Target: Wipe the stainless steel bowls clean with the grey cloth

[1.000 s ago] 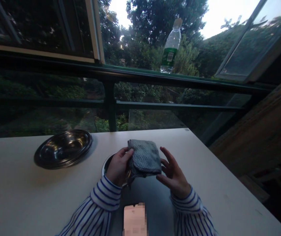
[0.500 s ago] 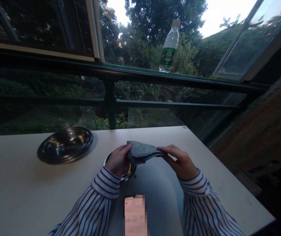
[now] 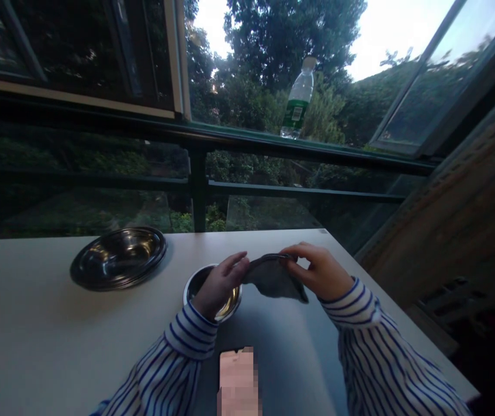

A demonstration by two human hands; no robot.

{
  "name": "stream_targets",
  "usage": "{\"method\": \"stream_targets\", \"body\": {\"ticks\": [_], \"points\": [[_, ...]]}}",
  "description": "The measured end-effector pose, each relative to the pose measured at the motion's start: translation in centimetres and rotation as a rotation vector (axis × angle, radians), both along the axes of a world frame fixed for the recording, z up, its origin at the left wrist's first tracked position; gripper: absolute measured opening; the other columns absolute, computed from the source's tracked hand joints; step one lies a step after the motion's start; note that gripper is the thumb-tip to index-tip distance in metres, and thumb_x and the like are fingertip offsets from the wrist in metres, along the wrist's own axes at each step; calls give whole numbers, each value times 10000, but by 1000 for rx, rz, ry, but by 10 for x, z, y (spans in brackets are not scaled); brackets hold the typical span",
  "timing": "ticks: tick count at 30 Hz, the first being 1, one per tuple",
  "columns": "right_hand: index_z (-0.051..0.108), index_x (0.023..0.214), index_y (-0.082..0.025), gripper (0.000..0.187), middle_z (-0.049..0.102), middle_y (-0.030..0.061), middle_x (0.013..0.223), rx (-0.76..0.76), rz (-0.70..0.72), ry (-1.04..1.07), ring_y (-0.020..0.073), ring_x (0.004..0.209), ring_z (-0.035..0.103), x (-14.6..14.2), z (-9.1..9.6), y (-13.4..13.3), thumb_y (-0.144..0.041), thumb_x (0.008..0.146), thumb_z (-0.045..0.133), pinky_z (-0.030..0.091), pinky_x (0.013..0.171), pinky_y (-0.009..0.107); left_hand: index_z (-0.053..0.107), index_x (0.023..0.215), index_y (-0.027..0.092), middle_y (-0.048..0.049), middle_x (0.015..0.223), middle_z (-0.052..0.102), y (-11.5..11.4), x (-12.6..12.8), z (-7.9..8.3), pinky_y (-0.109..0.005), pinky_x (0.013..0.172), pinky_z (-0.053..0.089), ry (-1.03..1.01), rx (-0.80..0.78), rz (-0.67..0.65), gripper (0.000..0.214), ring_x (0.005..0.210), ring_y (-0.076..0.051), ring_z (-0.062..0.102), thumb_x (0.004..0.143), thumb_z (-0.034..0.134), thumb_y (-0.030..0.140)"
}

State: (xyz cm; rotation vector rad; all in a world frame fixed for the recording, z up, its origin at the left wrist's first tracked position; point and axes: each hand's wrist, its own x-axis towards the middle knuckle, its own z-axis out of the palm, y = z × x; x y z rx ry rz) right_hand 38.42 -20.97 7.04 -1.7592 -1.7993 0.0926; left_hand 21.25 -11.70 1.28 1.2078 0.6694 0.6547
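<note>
A folded grey-blue cloth [image 3: 275, 278] is stretched between my two hands above the table, its lower edge hanging loose. My left hand [image 3: 221, 284] pinches the cloth's left end between thumb and fingers. Gripping the upper right edge, my right hand [image 3: 320, 273] has its fingertips partly behind the fabric. Below and behind my left hand stands a small metal bowl [image 3: 192, 283], partly covered by that hand.
Several shiny metal dishes [image 3: 119, 260] sit stacked at the table's left. A phone [image 3: 235, 372] lies nearest me, its screen partly blurred out. Beyond the white table [image 3: 26, 323] runs a dark railing [image 3: 247, 138], with a green-labelled plastic bottle [image 3: 298, 104] standing on it.
The cloth has turned over so a smoother, darker side faces me and one corner hangs down. My left hand has shifted slightly right, uncovering more of the small bowl.
</note>
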Motion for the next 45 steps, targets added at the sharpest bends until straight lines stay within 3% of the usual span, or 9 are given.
{"method": "stream_targets", "body": {"ticks": [4,7,13,20,28,35,40,45], "points": [[649,851,-172,188,627,32,727,-50,51,81,142,662,559,1,6,4,-254,770,501,411,550,231,594,1051,139,-99,1028,639,-1,-1,-3,-331,813,423,-61,162,-158,430,935,-222,565,663,640,321],[647,835,-172,195,644,17,738,-63,115,155,143,692,569,4,10,4,-275,790,488,424,615,238,652,948,129,-64,849,683,-1,0,-4,-302,724,446,-76,197,-168,295,786,-187,592,703,594,284],[645,827,-157,229,635,12,724,-79,120,265,142,695,570,10,16,3,-297,810,465,438,631,233,673,877,125,-54,765,681,-3,0,1,-277,655,448,-127,84,-92,286,691,-160,585,661,639,308],[647,890,-165,224,667,38,855,40,67,359,163,813,596,8,14,2,-293,782,499,456,743,267,672,880,143,-29,707,669,-6,-2,1,-251,611,446,-185,57,-50,276,639,-134,576,682,623,329],[660,891,-182,198,674,30,835,87,78,362,162,788,609,13,10,-2,-258,754,538,473,731,277,691,839,143,-36,714,688,-4,-1,10,-246,617,463,-81,149,44,242,633,-140,596,699,598,317],[651,893,-179,189,672,35,838,107,69,372,164,802,606,22,6,-7,-250,760,538,473,741,284,682,862,152,-38,807,696,0,5,14,-242,677,459,-24,382,197,263,750,-163,609,704,590,340],[650,843,-175,166,665,31,789,100,104,427,161,763,605,24,8,-10,-269,731,573,476,721,286,691,809,166,-26,811,701,-4,2,23,-242,729,456,-48,552,222,204,771,-164,615,696,596,306],[644,853,-175,223,662,33,778,132,55,525,163,745,603,19,7,-8,-343,717,587,478,694,299,689,775,174,-16,777,699,-8,0,34,-231,702,458,-31,553,264,172,754,-162,615,686,607,297]]}}
